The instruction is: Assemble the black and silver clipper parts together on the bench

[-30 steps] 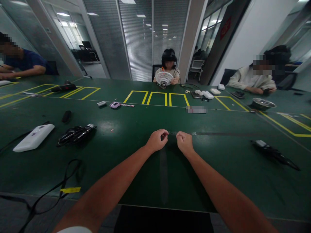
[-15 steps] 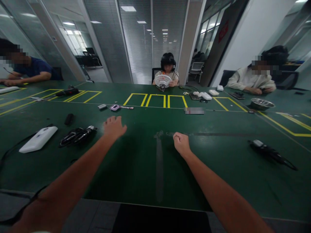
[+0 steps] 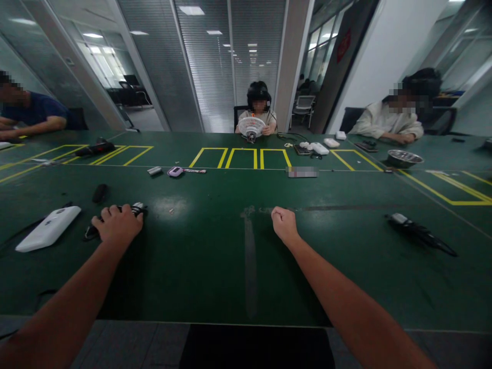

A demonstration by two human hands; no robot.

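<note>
My left hand (image 3: 118,224) lies over a bundled black cable (image 3: 90,233) on the left of the green table. Its fingers are spread and bent across the bundle, which is mostly hidden beneath them; a pale plug end shows beyond the fingers. Right of the table's middle, my right hand (image 3: 284,224) rests as a closed fist by a dark tape line, with nothing seen in it. A white flat device (image 3: 49,228) sits left of my left hand, and a small black object (image 3: 100,193) lies behind it.
Another black cable bundle (image 3: 421,233) lies at the right. Farther back are a purple device with a strap (image 3: 176,172), a small grey object (image 3: 155,171), a blurred-out flat item (image 3: 302,172) and a metal bowl (image 3: 405,159). Three people sit around; the one opposite holds a white fan (image 3: 251,126).
My left hand has moved left and down from the bare tabletop onto the black cable bundle. My right fist stays in place. The view has shifted slightly.
</note>
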